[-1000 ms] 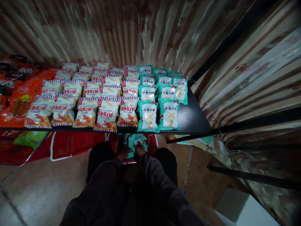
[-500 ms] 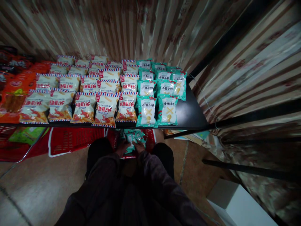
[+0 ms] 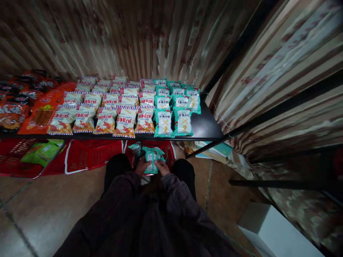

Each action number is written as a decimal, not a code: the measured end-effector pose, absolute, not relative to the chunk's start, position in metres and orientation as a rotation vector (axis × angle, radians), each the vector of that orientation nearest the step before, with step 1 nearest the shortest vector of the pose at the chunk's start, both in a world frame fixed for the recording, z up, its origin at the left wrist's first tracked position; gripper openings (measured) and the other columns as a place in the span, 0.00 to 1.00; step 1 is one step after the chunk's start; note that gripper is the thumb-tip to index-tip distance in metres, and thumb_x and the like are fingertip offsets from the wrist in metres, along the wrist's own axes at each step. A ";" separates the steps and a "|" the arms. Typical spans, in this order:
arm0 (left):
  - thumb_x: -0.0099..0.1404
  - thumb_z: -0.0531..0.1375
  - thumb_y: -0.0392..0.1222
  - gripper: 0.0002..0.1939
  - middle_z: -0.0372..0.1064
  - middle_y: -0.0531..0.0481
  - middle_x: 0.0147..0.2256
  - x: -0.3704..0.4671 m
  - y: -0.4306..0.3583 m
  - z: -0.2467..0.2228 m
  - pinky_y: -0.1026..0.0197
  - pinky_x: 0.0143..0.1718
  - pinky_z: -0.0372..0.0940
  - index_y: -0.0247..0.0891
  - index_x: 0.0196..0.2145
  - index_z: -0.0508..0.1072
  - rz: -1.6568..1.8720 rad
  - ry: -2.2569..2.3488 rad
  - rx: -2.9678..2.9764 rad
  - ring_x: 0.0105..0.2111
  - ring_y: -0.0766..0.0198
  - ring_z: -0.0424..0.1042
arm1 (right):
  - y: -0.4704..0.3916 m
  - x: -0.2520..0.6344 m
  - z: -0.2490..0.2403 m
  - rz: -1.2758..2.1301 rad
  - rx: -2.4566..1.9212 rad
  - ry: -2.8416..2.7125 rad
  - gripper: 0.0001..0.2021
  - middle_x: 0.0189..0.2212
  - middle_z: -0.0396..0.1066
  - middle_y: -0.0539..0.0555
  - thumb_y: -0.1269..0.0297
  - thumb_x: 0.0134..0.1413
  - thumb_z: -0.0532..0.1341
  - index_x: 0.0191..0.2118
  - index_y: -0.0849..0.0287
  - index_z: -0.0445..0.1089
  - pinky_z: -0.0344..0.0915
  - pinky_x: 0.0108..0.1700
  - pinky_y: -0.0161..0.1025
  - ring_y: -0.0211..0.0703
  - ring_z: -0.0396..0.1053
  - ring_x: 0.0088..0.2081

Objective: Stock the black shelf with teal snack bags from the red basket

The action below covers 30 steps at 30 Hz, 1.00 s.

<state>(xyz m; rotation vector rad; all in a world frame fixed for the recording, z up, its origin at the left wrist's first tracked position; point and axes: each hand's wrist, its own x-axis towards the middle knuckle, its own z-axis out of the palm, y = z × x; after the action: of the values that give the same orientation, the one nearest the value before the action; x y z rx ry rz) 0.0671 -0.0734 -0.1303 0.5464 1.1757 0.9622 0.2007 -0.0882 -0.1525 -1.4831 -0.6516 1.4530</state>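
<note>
"What crowds the hands?"

"The black shelf (image 3: 205, 123), mainly. Its front edge runs just beyond them, loaded with white snack bags (image 3: 125, 121), a block of teal bags (image 3: 164, 123) to their right and orange packs (image 3: 41, 116) at the far left. A striped curtain (image 3: 160, 43) hangs behind and down the right side."

"And lower down?"

"Knees on both sides: the left knee (image 3: 118, 166) and the right knee (image 3: 184, 175). A red basket (image 3: 170, 151) sits between them, partly under the shelf, with a loose teal packet (image 3: 134, 147) towards its left. Another red basket (image 3: 93, 153) stands further left, near a green packet (image 3: 44, 151). A slanting black bar (image 3: 205, 148) and some books (image 3: 225, 149) are off to the right."

"What about the grip?"

"The left hand (image 3: 142, 166) and right hand (image 3: 162, 167) grasp a bunch of teal packets (image 3: 152, 157) from either side, between the knees. Whether the bunch is clear of the basket, I can't tell."

"Any open room?"

"Shelf top shows at the right end, past the teal block. Tiled floor (image 3: 72, 200) spreads outside both knees, with a white box (image 3: 281, 228) at lower right."
</note>
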 end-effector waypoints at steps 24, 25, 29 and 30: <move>0.49 0.66 0.54 0.21 0.74 0.49 0.32 0.078 -0.086 0.014 0.60 0.37 0.65 0.36 0.35 0.70 1.260 1.015 0.813 0.36 0.60 0.72 | -0.090 0.209 -0.006 1.489 -1.013 -0.653 0.21 0.31 0.78 0.52 0.49 0.38 0.69 0.36 0.58 0.75 0.69 0.41 0.41 0.48 0.74 0.38; 0.49 0.66 0.53 0.21 0.74 0.49 0.33 0.078 -0.085 0.020 0.60 0.38 0.65 0.36 0.36 0.70 1.266 1.003 0.817 0.37 0.59 0.72 | -0.088 0.209 0.000 1.479 -0.999 -0.653 0.21 0.31 0.78 0.52 0.49 0.38 0.69 0.36 0.58 0.75 0.68 0.42 0.41 0.47 0.74 0.38; 0.50 0.65 0.52 0.19 0.74 0.50 0.32 0.078 -0.084 0.037 0.60 0.40 0.65 0.36 0.35 0.71 1.285 1.008 0.837 0.38 0.58 0.72 | -0.085 0.207 0.018 1.427 -0.986 -0.670 0.21 0.31 0.78 0.52 0.49 0.38 0.69 0.35 0.59 0.76 0.68 0.42 0.41 0.47 0.73 0.37; 0.50 0.65 0.52 0.19 0.74 0.50 0.31 0.077 -0.083 0.039 0.60 0.40 0.65 0.36 0.34 0.71 1.287 1.013 0.840 0.38 0.59 0.72 | -0.085 0.206 0.020 1.417 -0.990 -0.674 0.21 0.31 0.78 0.52 0.49 0.38 0.68 0.35 0.59 0.76 0.68 0.41 0.40 0.47 0.73 0.37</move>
<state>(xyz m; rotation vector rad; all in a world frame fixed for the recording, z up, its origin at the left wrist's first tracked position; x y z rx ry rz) 0.0769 -0.0831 0.0388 0.8400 1.0129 1.2871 0.2063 -0.0845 0.0203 -0.9896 -0.6743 1.4174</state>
